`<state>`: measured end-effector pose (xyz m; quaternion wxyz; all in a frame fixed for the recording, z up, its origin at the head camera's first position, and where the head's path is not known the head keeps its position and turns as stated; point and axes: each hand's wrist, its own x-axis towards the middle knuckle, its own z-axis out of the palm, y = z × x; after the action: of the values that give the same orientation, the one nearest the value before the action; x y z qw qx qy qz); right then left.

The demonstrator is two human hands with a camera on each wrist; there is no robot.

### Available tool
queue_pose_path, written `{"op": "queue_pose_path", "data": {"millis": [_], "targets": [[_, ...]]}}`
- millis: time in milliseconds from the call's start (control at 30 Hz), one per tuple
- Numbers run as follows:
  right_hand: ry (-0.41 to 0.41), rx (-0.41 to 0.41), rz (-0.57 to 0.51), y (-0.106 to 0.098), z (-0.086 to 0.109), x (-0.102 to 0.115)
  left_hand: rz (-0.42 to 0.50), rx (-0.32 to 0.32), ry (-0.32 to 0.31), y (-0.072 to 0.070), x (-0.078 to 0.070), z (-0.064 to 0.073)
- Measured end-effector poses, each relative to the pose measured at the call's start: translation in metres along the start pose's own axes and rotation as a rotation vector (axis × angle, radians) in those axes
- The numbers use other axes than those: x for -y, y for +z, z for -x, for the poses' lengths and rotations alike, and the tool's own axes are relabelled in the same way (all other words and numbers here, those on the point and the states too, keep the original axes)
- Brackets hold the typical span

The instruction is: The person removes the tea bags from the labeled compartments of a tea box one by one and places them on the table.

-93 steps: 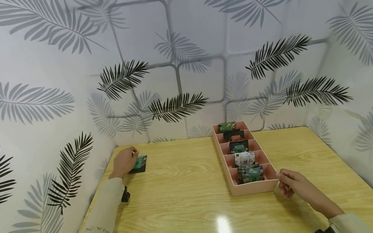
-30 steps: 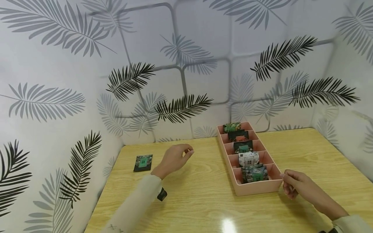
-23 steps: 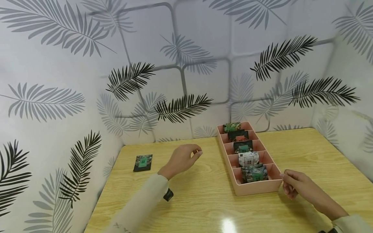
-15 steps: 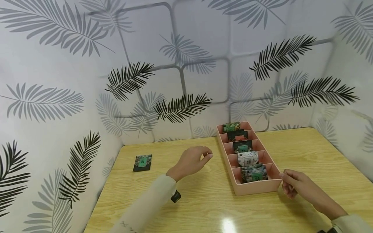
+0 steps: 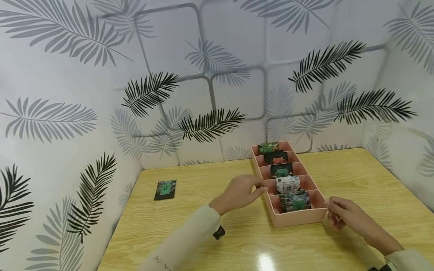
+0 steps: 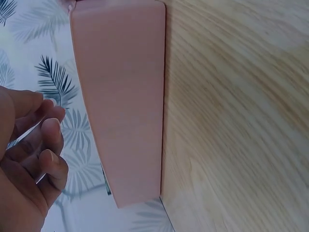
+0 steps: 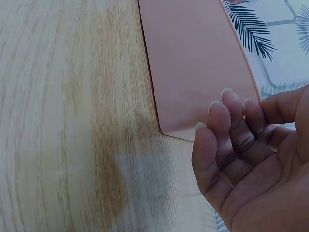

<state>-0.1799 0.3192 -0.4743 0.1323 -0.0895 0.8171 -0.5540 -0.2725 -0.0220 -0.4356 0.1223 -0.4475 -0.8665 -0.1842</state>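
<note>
A pink divided organizer box stands on the table with small printed packets in its compartments. At the box's near right corner, my right hand pinches the rim between thumb and index finger; in the right wrist view its other fingers curl beside the pink wall. My left hand hovers at the box's left long side, fingers loosely bent and holding nothing, fingertips overlapping the rim near the white packet. The left wrist view has these fingers apart from the pink side wall.
A dark packet with a green label lies flat on the wooden table at the left. In the nearest compartment sit dark packets. A leaf-patterned wall covering rises behind the table.
My left hand has let go of the dark packet on the table's left and moved right to the organizer box. My right hand has stayed at the box's corner.
</note>
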Motion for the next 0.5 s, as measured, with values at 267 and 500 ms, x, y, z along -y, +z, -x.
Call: {"op": "queue_pose_path", "data": {"millis": [267, 500], "targets": [[0.008, 0.004, -0.006, 0.000, 0.001, 0.000, 0.003, 0.073, 0.029, 0.008, -0.017, -0.013], [0.017, -0.002, -0.006, 0.000, 0.002, 0.003, -0.020, 0.099, 0.039, 0.016, -0.023, -0.021]]}}
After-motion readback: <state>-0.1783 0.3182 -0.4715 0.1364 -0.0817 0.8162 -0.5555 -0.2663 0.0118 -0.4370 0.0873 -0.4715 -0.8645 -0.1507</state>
